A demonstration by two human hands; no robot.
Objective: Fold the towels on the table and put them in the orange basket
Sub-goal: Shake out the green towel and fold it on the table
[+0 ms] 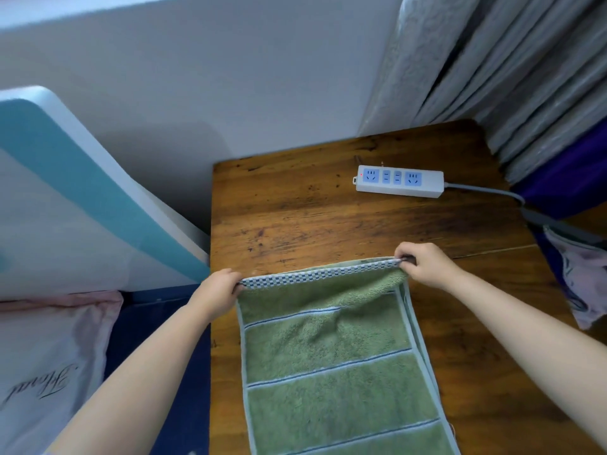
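Both hands are on the green towel (328,356), each pinching one corner of its checkered far edge, which is stretched taut between them. The left hand (218,290) grips the left corner with fingers curled over the hem; the right hand (423,262) is clamped on the right corner, a little farther from the body. Below the hands the striped towel runs back toward the person over the wooden table (295,208). Beyond the right hand a white power strip (399,181) lies on the table, well apart, with its grey cable trailing off to the right.
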